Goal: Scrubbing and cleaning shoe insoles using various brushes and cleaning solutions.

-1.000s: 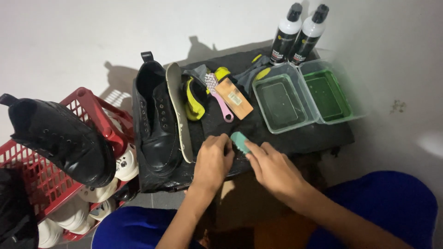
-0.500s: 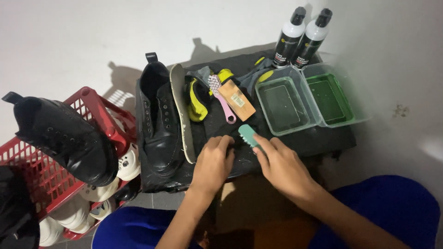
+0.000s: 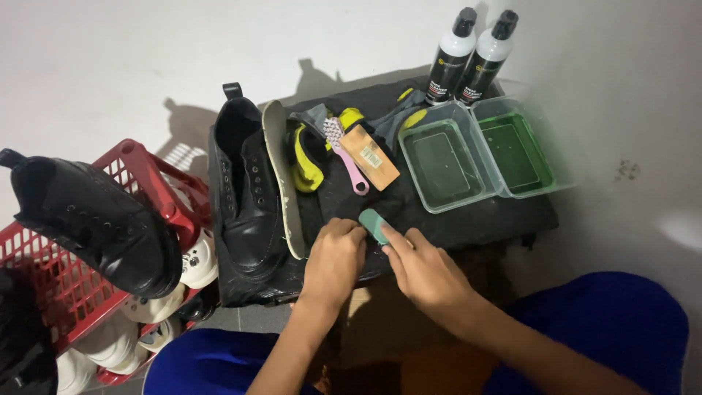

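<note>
Right hand: fingers pinched on a small teal block, which juts up and away from the fingertips; its long axis runs on a diagonal, from the hand toward the black boot.
Left hand: fingers curled and pressed together, knuckles down on the dark cloth covering the tabletop; whether they pin something beneath cannot be told.
Key relation: the teal block sits between the two hands, touching the right fingers and just beside the left knuckles; the right hand alone carries it.
Beyond the fingers, straight ahead: a pink-handled brush and a tan wooden brush lying side by side, with a yellow-and-black item next to them.
Beyond the fingers, to their right: two clear tubs, one tinted green, and behind them two black-and-white bottles.
Left of the fingers: a pale insole lying lengthwise against the black boot; further left, a second black boot resting on a red basket of white shoes.
Change over the last second: the teal block has shifted slightly away from the person while both hands stayed close together on the cloth; the view has tipped a little, and the goods around have not moved.
</note>
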